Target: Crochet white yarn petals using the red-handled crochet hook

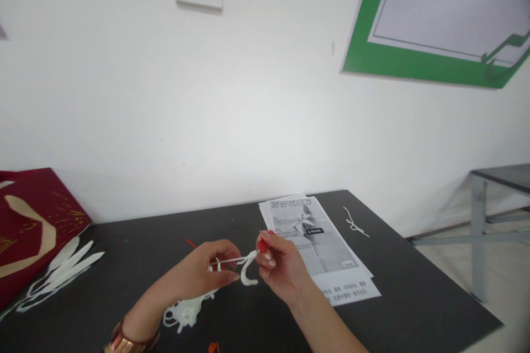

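Observation:
My right hand (284, 267) is closed on the red grip of a crochet hook (262, 245), whose thin shaft points left toward my other hand. A short curled piece of white crochet (248, 276) hangs from the hook between the hands. With curved fingers, my left hand (207, 270) holds white yarn (218, 266) near the shaft's far end; its fingers partly hide the strand. Below that hand, a loose heap of white yarn (186, 313) lies on the black table (136, 276).
Printed sheets (331, 248) lie beyond my right hand, with a small tied white cord (354, 226) beside them. Long white crocheted petals (68, 265) rest at left near a dark red bag (37, 226). An orange item (213, 347) sits at the front. A white wall (248, 94) backs the table.

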### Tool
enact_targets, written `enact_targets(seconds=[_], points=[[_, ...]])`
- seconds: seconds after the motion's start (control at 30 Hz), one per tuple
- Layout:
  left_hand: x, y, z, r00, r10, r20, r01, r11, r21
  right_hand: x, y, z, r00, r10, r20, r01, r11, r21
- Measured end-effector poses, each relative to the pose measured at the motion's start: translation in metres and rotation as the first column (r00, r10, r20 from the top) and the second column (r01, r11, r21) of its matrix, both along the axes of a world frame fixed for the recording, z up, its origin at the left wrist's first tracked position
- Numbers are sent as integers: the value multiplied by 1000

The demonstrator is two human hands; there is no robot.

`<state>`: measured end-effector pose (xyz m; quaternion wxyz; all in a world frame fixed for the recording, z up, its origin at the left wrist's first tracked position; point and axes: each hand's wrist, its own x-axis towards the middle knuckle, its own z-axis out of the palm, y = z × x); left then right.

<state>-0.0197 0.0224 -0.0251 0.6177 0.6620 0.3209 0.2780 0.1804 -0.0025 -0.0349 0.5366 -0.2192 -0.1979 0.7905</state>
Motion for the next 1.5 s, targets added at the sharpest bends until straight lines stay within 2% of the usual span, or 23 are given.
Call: enact_targets(seconds=[0.13,0.33,0.4,0.53,0.6,0.7,0.77,0.83,0.97,1.07,1.17,1.33,1.4,1.5], points=[[2,1,-1,998,34,51,-38,997,61,0,1,2,1000,-9,-14,9,1000,-14],[9,-14,7,942,89,323,-116,991,67,0,0,1,999,6,-31,-8,999,-54],[12,-18,9,926,102,364,-157,980,125,1,0,1,999,14,-39,-17,998,-68],[17,-25,12,953,67,296,-172,922,347,4,0,3,998,22,-64,-28,995,-92],[19,-28,13,955,77,287,-195,893,407,6,0,3,997,16,-71,-23,995,-99],[25,-34,10,934,122,334,-255,885,390,5,0,3,998,9,-70,-17,994,-111],[30,-37,4,937,166,308,-280,884,374,4,-1,3,998,4,-69,-13,992,-123],[33,-40,-2,941,243,237,-327,836,440,2,-1,3,998,-4,-70,-6,991,-133],[37,-46,-10,874,456,170,-464,676,573,0,-1,3,998,-16,-69,6,990,-142],[39,-50,-9,818,526,233,-548,588,596,-1,-2,3,998,-11,-63,1,988,-152],[42,-54,-6,791,538,293,-588,535,607,-1,-3,4,998,-7,-60,-3,987,-161],[46,-54,-6,806,541,241,-546,522,655,-2,-4,7,999,-25,-45,18,988,-155],[46,-51,-8,802,560,207,-558,579,595,-3,-4,8,998,-51,-37,46,989,-142],[46,-44,-7,814,548,195,-580,742,336,-6,-6,8,994,-110,-22,108,990,-94]])
